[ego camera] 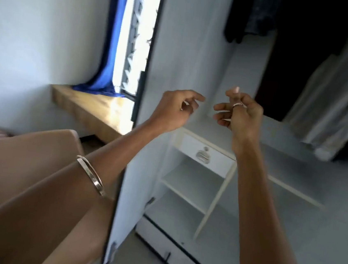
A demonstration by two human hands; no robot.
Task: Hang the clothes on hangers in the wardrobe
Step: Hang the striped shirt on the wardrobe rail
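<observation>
Head view: dark clothes (252,13) hanging, blurred.

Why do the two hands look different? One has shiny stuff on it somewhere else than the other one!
The left hand has no ring that shows, but its arm wears a metal bangle. The right hand wears a ring on a finger, and its arm is bare. The left hand reaches in slanted, while the right stands more upright. Both are empty, fingers loosely curled, raised before the open wardrobe.

Wardrobe (250,75) interior: open at centre; hanging clothes (335,84) crowd 1–2 o'clock; open door (168,56) blocks 10 o'clock; shelves (187,182) at 6.
</observation>
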